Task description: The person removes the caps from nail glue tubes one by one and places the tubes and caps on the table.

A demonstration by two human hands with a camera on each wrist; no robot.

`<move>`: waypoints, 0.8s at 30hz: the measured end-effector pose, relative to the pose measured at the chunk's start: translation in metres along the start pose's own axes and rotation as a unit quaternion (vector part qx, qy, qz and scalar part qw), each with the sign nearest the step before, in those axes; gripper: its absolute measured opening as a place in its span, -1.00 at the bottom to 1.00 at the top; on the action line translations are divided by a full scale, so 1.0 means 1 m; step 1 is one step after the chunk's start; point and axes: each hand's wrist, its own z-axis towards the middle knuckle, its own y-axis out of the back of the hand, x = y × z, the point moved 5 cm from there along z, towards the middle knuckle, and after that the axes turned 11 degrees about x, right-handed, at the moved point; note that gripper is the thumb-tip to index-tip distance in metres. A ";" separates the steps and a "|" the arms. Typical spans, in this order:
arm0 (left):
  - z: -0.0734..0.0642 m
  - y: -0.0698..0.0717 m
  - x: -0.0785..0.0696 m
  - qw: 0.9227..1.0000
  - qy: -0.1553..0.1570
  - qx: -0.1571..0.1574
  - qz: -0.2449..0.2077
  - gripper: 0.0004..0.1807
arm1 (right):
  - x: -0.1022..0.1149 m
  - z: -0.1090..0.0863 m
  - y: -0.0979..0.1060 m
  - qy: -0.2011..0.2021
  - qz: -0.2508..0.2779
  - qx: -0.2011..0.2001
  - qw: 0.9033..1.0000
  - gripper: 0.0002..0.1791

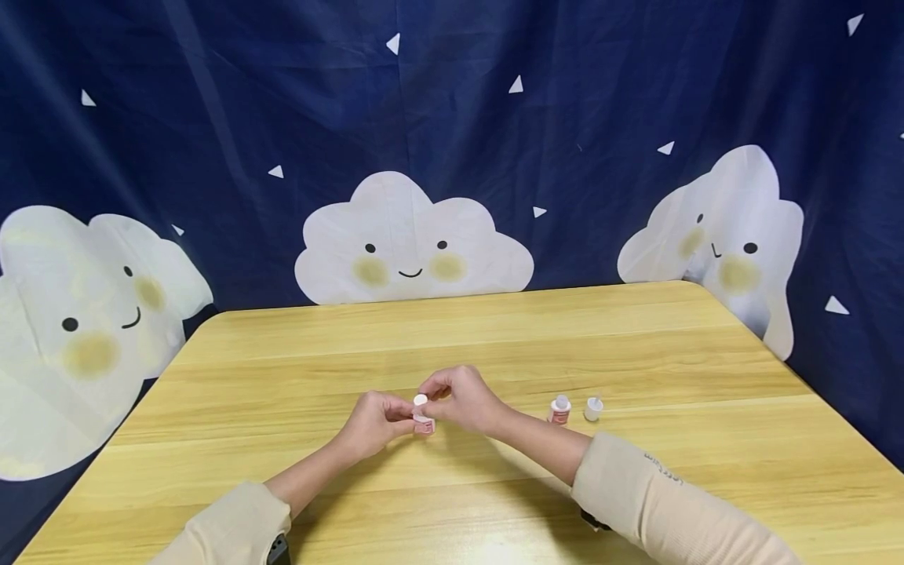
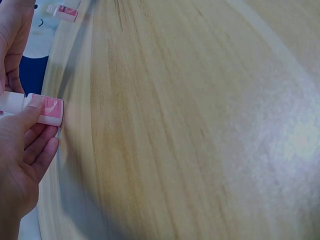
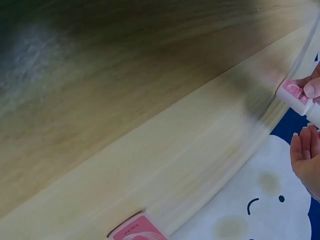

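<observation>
My left hand (image 1: 374, 424) holds a small white bottle (image 2: 47, 109) with a pink label, its thumb lying across the label. My right hand (image 1: 459, 396) is at the bottle's top, pinching the white cap (image 1: 420, 400) between thumb and fingers. The left wrist view has the bottle on its side in the picture, with the cap end toward the right hand's fingers (image 2: 12, 82). From the right wrist, the same bottle (image 3: 294, 95) appears at the right edge, and the right hand's fingertips (image 3: 306, 137) are close by the white cap.
To the right of the right forearm stands a second pink-labelled bottle (image 1: 559, 410) without its cap. Next to it sits a loose white cap (image 1: 593, 409) with a thin stem pointing up. All are on a wooden table (image 1: 339, 337) before a dark blue curtain (image 1: 452, 94) with clouds.
</observation>
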 end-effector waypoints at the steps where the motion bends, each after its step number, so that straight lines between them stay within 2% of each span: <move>1: 0.000 0.000 0.000 1.000 -0.001 0.002 -0.005 -0.81 | 0.000 0.000 0.000 0.000 0.000 -0.003 1.000 -0.94; 5: 0.000 0.000 0.000 1.000 -0.001 0.009 -0.021 -0.82 | 0.000 0.000 0.000 -0.002 -0.003 -0.009 1.000 -0.95; 11: 0.001 0.000 0.001 1.000 0.002 0.008 -0.014 -0.81 | 0.002 -0.001 0.000 -0.010 -0.012 -0.010 1.000 -0.93; 24: 0.001 -0.001 0.000 1.000 0.003 0.005 -0.016 -0.82 | 0.005 0.000 0.000 -0.015 -0.024 0.025 0.999 -0.96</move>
